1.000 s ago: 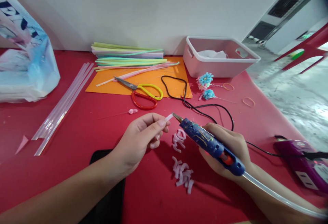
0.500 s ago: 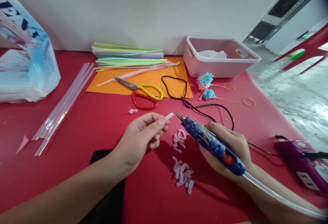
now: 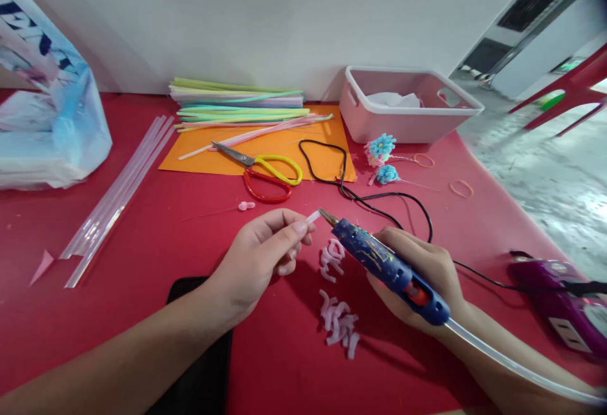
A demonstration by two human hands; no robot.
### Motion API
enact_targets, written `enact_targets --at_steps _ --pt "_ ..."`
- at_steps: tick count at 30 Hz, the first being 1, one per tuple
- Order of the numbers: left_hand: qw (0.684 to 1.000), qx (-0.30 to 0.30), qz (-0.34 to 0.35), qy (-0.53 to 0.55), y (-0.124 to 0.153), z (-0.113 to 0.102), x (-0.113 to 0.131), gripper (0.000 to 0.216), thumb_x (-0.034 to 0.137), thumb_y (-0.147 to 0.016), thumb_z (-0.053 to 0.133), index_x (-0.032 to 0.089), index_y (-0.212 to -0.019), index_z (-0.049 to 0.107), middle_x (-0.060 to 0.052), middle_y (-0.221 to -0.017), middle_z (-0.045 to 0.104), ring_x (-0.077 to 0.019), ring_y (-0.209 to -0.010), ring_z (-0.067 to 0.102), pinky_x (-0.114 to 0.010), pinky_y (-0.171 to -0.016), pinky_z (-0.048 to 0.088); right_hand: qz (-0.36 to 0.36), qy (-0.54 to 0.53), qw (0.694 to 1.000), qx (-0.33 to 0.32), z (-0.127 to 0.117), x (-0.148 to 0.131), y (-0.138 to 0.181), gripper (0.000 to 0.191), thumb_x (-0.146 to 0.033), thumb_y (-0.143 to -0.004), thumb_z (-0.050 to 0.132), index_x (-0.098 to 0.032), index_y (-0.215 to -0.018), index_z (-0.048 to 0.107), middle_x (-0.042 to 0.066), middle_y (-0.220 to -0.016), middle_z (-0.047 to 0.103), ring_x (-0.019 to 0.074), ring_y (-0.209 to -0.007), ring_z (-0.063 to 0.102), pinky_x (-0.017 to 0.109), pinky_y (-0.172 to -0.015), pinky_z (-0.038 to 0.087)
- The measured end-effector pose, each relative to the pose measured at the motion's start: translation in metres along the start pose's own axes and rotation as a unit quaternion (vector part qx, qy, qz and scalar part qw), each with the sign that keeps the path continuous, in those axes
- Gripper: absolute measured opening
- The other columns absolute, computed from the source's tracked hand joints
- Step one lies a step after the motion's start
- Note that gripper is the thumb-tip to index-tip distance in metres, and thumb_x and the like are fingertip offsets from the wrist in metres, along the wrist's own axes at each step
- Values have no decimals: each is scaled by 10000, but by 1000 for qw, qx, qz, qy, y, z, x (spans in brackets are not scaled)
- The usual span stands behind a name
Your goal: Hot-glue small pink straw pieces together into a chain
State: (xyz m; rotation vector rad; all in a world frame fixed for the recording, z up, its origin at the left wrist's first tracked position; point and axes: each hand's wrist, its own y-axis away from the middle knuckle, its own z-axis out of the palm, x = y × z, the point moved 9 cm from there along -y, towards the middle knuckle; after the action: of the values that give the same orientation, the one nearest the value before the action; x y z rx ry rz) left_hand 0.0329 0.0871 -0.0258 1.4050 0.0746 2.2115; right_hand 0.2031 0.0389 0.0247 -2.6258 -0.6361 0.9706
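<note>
Between thumb and fingers, my left hand (image 3: pixel 270 247) pinches a short pale pink strip (image 3: pixel 313 217), cut like a piece of pipe cleaner. My right hand (image 3: pixel 422 269) is wrapped round a blue hot glue gun (image 3: pixel 379 257) with a clear glue stick (image 3: pixel 502 361) coming out of its back. The gun's metal nozzle meets the strip's free end, or nearly so. Below the nozzle lie two small heaps of curled pink pieces, an upper heap (image 3: pixel 332 259) and a lower heap (image 3: pixel 339 323). A small pink bud on a thin wire (image 3: pixel 246 206) rests beyond my left hand.
Scissors (image 3: pixel 272 178) lie partly on an orange sheet (image 3: pixel 199 154), near bundled pipe cleaners (image 3: pixel 241 102). Clear glue sticks (image 3: pixel 118 200) and a plastic bag (image 3: pixel 52 105) are left. A pink basket (image 3: pixel 408 121), blue flowers (image 3: pixel 382 145), black cord (image 3: pixel 393 195) and purple power box (image 3: pixel 559 307) are right.
My right hand has moved the glue gun slightly left, so its nozzle now reaches the tip of the pink strip. My left hand has barely moved.
</note>
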Motion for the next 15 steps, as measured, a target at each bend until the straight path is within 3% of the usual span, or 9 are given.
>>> enact_targets --at_steps 15 --pt "1000 1 -5 0 -1 -1 -2 199 273 -865 733 153 -723 663 27 -678 590 -39 -529 416 -127 -444 325 -1 -21 1000 -14 2 -1 -1 206 -122 -791 600 -255 -872 465 5 -755 583 160 -669 579 274 -529 350"
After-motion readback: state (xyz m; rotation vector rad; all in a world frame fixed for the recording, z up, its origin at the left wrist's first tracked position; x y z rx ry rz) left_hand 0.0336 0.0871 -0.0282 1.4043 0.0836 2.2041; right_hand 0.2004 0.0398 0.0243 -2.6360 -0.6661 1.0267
